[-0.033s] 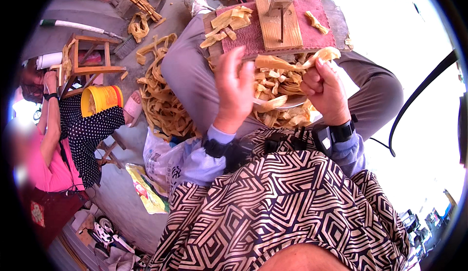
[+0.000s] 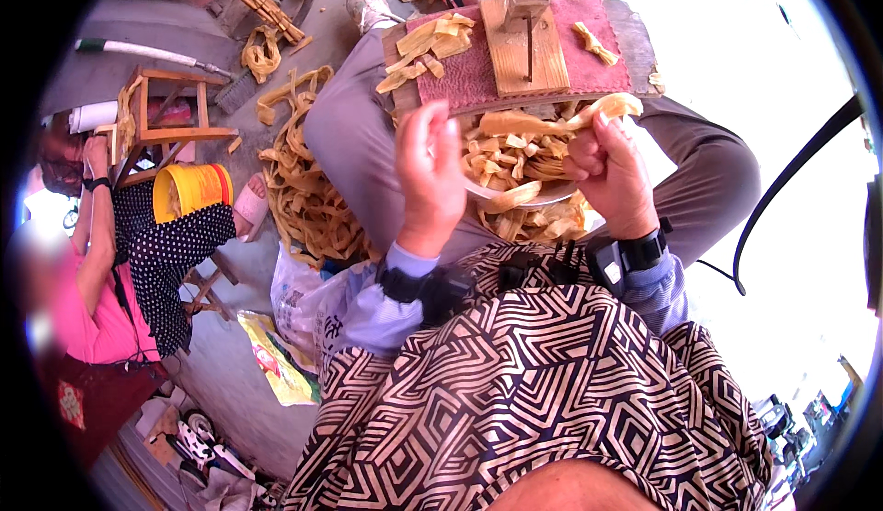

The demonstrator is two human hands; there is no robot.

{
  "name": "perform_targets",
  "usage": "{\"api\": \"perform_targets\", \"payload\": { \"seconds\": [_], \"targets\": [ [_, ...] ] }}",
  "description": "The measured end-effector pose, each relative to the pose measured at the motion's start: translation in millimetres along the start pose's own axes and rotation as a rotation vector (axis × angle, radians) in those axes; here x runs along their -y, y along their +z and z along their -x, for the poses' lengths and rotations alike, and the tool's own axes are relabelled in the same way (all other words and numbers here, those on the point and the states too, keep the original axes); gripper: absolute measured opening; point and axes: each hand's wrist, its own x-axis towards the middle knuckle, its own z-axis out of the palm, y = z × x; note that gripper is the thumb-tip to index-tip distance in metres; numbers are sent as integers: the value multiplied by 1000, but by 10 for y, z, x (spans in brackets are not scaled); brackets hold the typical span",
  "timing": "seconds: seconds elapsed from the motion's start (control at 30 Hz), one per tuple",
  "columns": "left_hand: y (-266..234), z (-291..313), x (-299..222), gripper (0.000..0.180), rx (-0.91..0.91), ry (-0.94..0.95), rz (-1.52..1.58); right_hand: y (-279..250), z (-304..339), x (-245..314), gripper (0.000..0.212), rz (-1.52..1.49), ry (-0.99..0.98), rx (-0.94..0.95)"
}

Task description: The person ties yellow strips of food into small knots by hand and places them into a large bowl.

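My right hand (image 2: pixel 612 175) is closed, pinching a long, flat, tan-yellow strip (image 2: pixel 524 123) between thumb and forefinger. One end of the strip curls above my fingers, and the rest hangs leftward over a metal basin (image 2: pixel 543 196) of cut pieces. My left hand (image 2: pixel 430 180) is raised left of the basin, a little apart from the strip. Its fingers point up, slightly blurred, with nothing visible in them. Beyond both hands, a wooden board (image 2: pixel 648 51) carries a red cloth (image 2: pixel 589 62) and a wooden block (image 2: pixel 543 60) with an upright dark metal piece.
More strips (image 2: pixel 451 37) lie on the board. A heap of long strips (image 2: pixel 313 184) covers the floor beside my left leg, near a plastic bag (image 2: pixel 299 290). At left, another person sits with a yellow bucket (image 2: pixel 193 189) by a wooden stool (image 2: pixel 184 131). A brush (image 2: pixel 235 90) lies beyond.
My left hand has shifted slightly left, away from the strip. My right hand keeps its pinch on the strip in nearly the same place.
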Motion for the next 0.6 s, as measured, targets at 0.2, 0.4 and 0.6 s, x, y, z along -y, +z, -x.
{"api": "perform_targets", "payload": {
  "seconds": [0.2, 0.4, 0.6],
  "targets": [
    [93, 263, -157, 39, 698, -646, 675, -63, 24, -259, 20, 115, 53, -40],
    [443, 205, 35, 39, 517, -904, 1312, 53, 82, -175, 20, 153, 53, 170],
    [493, 159, 181, 23, 530, -905, 1059, 10, 181, -86, 21, 146, 115, 190]
  ]
}}
